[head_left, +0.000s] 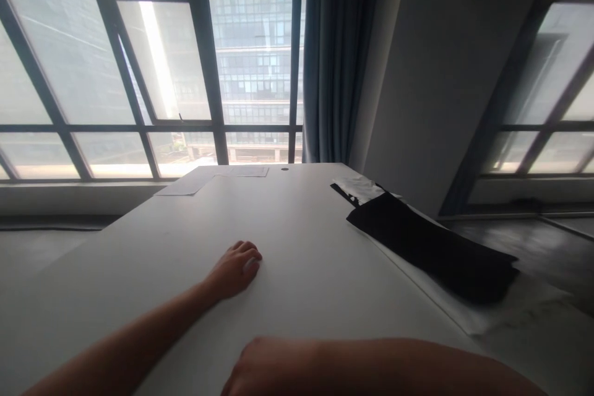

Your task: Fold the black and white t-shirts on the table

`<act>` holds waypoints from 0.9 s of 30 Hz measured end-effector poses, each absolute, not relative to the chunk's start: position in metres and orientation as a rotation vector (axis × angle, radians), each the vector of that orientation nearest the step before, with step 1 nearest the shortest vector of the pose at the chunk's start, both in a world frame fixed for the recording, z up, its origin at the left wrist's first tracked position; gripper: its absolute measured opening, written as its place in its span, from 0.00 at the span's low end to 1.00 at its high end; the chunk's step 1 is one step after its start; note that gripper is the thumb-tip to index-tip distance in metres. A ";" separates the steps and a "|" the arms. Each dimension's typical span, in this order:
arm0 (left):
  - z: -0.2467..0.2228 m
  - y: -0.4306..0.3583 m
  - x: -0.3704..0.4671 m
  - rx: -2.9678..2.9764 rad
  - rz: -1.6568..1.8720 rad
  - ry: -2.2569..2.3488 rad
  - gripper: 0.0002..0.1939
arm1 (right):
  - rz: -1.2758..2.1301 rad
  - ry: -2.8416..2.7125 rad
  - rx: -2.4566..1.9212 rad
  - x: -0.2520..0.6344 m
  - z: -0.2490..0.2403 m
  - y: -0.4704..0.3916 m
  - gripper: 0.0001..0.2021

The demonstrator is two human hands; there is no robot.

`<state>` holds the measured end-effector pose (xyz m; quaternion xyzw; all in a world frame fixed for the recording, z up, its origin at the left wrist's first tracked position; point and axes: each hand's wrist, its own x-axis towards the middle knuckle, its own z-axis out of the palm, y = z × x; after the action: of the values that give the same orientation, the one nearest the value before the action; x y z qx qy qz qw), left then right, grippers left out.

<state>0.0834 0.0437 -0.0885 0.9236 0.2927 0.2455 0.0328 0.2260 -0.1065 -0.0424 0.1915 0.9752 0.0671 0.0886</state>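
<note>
Resting mid-frame on the desk [297, 216], your curled left hand [237, 267]; bottom center, your right hand [253, 366], both grips unclear.

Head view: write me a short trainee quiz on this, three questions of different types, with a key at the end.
1. True or false: the black item lies toward the right side of the white table.
2. Fill in the blank: the right hand is partly cut off by the ______ edge of the picture.
3. Which hand is farther forward over the table?
A) The right hand
B) The left hand
C) Neither; they are level

Key: 1. True. 2. Bottom. 3. B.
</note>
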 end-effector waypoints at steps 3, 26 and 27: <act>-0.088 0.041 0.084 2.894 0.765 0.919 0.11 | 0.018 2.993 1.016 0.264 -0.022 -0.105 0.12; -0.075 0.026 0.004 2.644 0.551 1.169 0.23 | 0.328 1.377 3.263 0.551 -0.036 -0.085 0.14; -0.073 0.026 0.005 2.637 0.551 1.154 0.24 | 0.499 1.446 3.301 0.544 -0.030 -0.085 0.13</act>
<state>0.0046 0.0261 -0.0733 0.8948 0.3915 0.1869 0.1053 0.5441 -0.0850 -0.0303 0.8795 0.3852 0.1329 -0.2460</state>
